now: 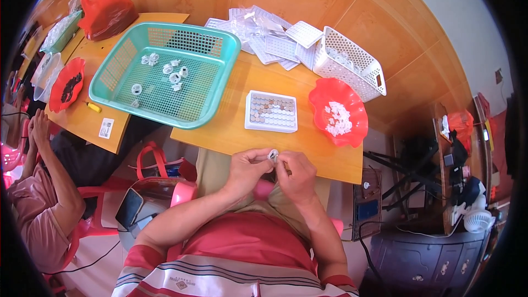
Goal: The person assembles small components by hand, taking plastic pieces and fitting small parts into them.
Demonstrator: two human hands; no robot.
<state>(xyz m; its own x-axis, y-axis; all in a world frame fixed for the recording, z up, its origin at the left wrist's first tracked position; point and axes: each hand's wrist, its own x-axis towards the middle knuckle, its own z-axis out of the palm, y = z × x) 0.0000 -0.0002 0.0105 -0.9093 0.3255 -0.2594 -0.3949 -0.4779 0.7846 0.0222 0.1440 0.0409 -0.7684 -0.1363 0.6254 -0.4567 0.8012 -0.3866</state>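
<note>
Just off the table's near edge, my left hand [248, 171] pinches a small white ring-shaped part [273, 155] with a dark opening. Closed fingers of my right hand [296, 175] meet the same part from the other side; any smaller piece between them is too small to make out. Beyond my hands a white tray [254, 126] holds rows of small round pieces, some brownish and some pale. To its right stands a red wavy-rimmed bowl [358, 114] with small white pieces. A green basket [212, 99] at the left contains several similar white ring parts [175, 78].
White perforated trays [280, 47] lie stacked at the back beside a white basket [352, 77]. Farther left are a red plastic bag [107, 14], a red bowl [74, 71] with dark pieces and a yellow-handled tool [93, 107]. Another person [47, 203] sits at the left, hands together.
</note>
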